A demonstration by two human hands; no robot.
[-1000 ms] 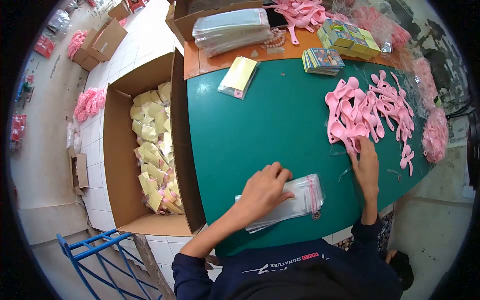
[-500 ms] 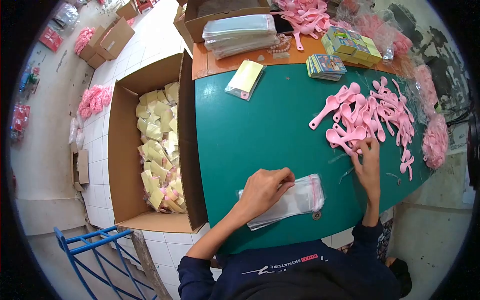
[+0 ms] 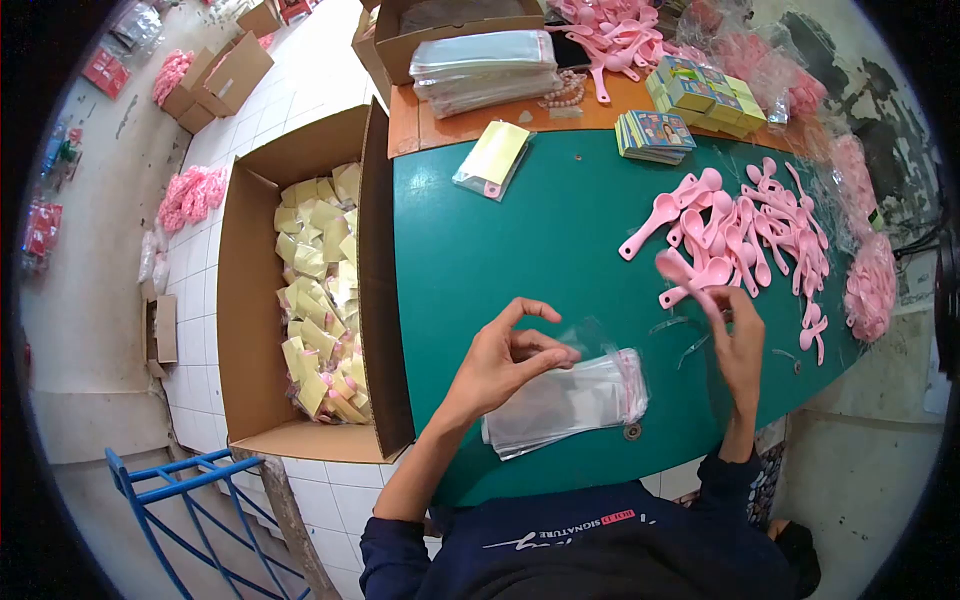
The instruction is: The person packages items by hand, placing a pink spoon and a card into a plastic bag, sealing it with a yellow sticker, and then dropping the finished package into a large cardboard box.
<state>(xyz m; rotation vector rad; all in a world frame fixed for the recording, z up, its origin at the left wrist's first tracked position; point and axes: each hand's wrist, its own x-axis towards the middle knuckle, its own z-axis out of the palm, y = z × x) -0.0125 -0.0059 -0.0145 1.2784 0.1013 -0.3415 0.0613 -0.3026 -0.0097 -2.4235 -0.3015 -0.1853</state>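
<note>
My right hand (image 3: 738, 345) grips a pink plastic spoon (image 3: 680, 272), raised at the near edge of a heap of pink spoons (image 3: 740, 225). Over a stack of clear plastic bags (image 3: 560, 405), my left hand (image 3: 505, 355) has its index finger lifted and its thumb and other fingers closed on the edge of a clear bag (image 3: 592, 338). That bag's film stands up a little from the stack and is hard to see. Pink adhesive strips run along the stack's right end.
A large carton (image 3: 385, 300) of packed yellow-card bags stands left of the green table (image 3: 500, 260). One packed bag (image 3: 494, 160) lies near the back, with a stack of printed cards (image 3: 653, 135) to its right. A coin-like disc (image 3: 632, 432) sits by the bags.
My right hand has picked a spoon from the heap and drawn it slightly nearer. My left hand has turned, its fingers opening out, and a bag's film now rises beside the thumb.
</note>
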